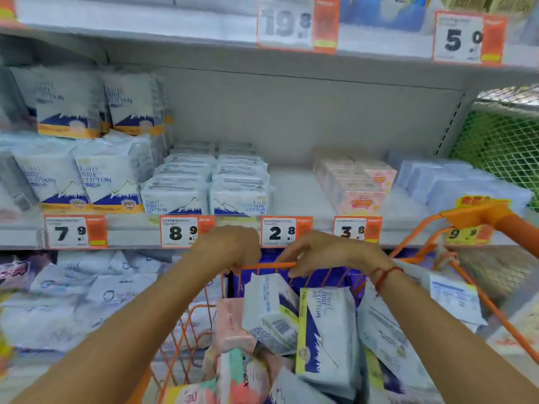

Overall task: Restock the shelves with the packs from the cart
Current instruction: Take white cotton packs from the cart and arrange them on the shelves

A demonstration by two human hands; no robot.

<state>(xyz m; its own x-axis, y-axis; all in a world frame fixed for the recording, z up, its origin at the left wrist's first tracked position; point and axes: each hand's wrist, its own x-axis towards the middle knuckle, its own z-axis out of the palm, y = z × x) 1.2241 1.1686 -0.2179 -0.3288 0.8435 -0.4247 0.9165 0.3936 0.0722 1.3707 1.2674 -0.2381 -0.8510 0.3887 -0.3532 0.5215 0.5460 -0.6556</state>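
On wire cart (264, 265) rim — L hand (233, 246); R hand (326, 253) gripping.

Bare shelf (294, 193) gap between packs (239, 196)

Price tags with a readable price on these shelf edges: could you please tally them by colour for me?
White-and-orange tags: 6 (19.8, 5.0, 7.9, 8.9, 2.8, 3.8)
Yellow tag: 1 (9.9)
Total: 7
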